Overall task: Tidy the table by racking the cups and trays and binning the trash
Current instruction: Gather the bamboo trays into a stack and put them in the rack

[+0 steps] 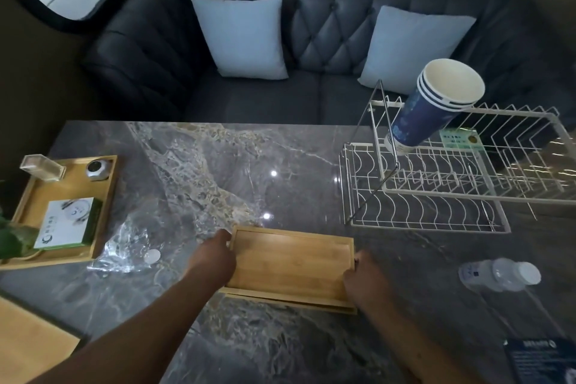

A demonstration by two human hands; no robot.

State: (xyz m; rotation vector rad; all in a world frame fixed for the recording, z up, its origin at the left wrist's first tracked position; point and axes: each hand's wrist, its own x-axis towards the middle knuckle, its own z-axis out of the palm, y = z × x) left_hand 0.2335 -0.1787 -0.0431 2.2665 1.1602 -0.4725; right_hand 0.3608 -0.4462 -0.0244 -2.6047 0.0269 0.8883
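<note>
The left hand (pixel 215 254) and right hand (pixel 363 277) each grip an end of the bamboo tray (pixel 290 262) lying mid-tabletop (pixel 218 165), where an uneven lift might tip it or knock the rack (pixel 436 218) holding tilted cups (pixel 436 103).

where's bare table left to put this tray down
Bare marble lies beyond the held tray, between the side tray and the dish rack, and along the near edge. Crowded: plastic wrap left, bottle right.
</note>
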